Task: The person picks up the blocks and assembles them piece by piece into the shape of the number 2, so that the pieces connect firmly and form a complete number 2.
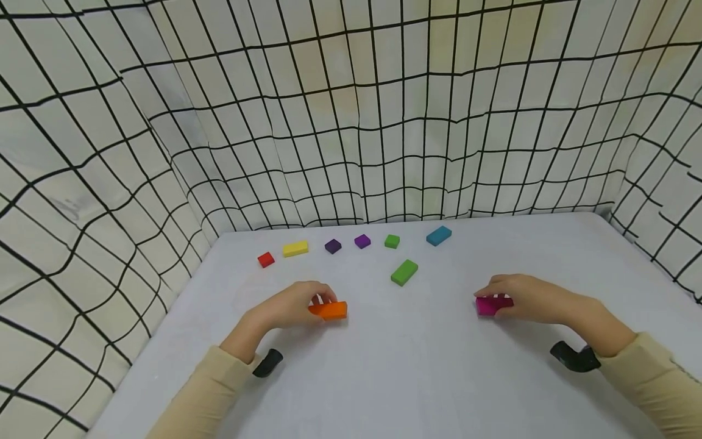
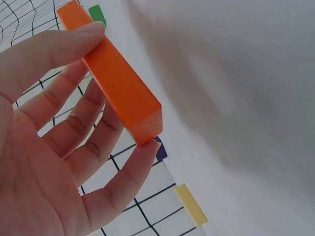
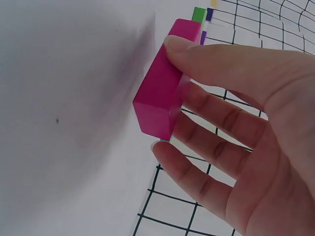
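My left hand [image 1: 304,305] pinches an orange block [image 1: 332,311] between thumb and fingers, left of the table's middle. In the left wrist view the thumb lies across one long face of the orange block [image 2: 123,81], and the little finger touches its near end. On the right, my right hand [image 1: 529,297] grips a magenta block [image 1: 485,306]. The right wrist view shows the thumb pressing the broad side of the magenta block [image 3: 160,83], with fingers behind it. Ahead, between the hands, a longer green block [image 1: 404,272] lies on the table.
Along the far part of the white table [image 1: 384,378] lie a red block [image 1: 265,260], yellow block [image 1: 295,249], dark purple block [image 1: 333,246], purple block [image 1: 362,241], small green block [image 1: 392,241] and blue block [image 1: 439,236]. Black-gridded white cloth [image 1: 351,122] walls the back and sides.
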`<control>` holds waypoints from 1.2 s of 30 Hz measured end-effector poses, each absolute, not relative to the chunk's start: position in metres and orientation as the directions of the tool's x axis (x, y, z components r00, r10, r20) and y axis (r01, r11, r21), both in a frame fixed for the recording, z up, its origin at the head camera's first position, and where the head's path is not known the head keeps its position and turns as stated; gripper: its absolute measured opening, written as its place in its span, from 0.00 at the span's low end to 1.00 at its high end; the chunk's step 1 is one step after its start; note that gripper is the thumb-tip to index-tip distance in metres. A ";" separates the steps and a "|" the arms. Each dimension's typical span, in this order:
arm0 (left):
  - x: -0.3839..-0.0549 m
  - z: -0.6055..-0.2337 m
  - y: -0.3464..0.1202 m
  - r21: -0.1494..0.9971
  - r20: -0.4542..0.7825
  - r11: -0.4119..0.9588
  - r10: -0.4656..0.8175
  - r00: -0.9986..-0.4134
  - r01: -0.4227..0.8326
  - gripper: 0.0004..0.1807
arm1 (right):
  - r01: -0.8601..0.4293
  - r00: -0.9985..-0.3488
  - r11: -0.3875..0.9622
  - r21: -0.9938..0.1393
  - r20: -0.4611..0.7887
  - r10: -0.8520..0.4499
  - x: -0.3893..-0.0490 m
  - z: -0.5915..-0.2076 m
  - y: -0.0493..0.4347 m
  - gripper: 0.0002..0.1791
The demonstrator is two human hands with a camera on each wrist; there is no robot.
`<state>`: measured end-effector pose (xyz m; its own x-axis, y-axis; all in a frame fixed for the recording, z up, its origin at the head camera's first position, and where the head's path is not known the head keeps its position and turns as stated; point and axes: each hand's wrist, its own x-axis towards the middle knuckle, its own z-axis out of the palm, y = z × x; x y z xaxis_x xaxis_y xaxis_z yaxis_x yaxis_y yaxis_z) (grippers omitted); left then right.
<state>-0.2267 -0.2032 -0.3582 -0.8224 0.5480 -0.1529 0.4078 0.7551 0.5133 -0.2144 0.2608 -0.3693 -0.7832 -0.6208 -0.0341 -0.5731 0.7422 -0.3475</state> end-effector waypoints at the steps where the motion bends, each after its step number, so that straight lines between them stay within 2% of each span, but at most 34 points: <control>1: -0.226 -0.358 -0.202 0.512 -0.150 0.753 0.553 -0.820 0.414 0.17 | -0.583 -0.778 0.736 -0.345 -0.023 -0.628 -0.214 -0.369 0.260 0.24; 10: -0.222 -0.357 -0.188 0.510 -0.133 0.739 0.573 -0.809 0.439 0.18 | -0.643 -0.749 0.706 -0.297 0.054 -0.660 -0.212 -0.365 0.252 0.24; 36: -0.208 -0.359 -0.144 0.499 -0.160 0.686 0.673 -0.722 0.529 0.18 | -0.675 -0.701 0.650 -0.349 0.028 -0.713 -0.199 -0.363 0.231 0.24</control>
<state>-0.2080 -0.1436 -0.3589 -0.7224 0.6727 -0.1600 0.5286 0.6864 0.4994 -0.1986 0.2312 -0.3634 -0.7005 -0.7131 0.0285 -0.6754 0.6496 -0.3489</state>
